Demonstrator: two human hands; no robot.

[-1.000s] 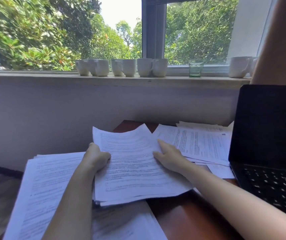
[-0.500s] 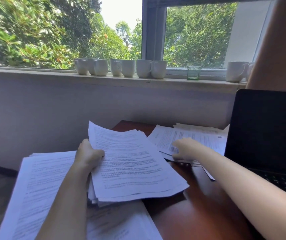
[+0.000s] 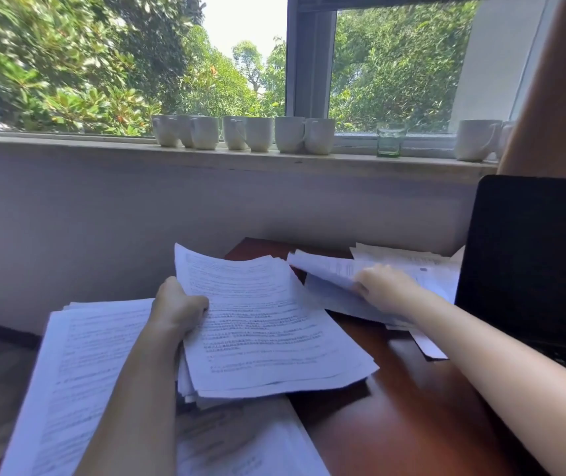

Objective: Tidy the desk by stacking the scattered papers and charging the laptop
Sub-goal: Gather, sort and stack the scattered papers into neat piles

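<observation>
i am logging: left hand (image 3: 178, 307) gripping stack (image 3: 267, 334), right hand (image 3: 386, 286) pinching loose sheets (image 3: 322, 267). risk: thin pinch slipping, sheets fanning across tabletop (image 3: 398, 427) or creasing.

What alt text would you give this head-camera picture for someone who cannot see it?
A person's left hand grips a stack of printed papers over a wooden desk while the right hand pinches loose sheets beside an open laptop; white mugs line the windowsill.

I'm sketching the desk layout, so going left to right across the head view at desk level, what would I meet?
At desk level: loose paper pile → left hand → gripped paper stack → right hand pinching scattered sheets → open laptop.
</observation>
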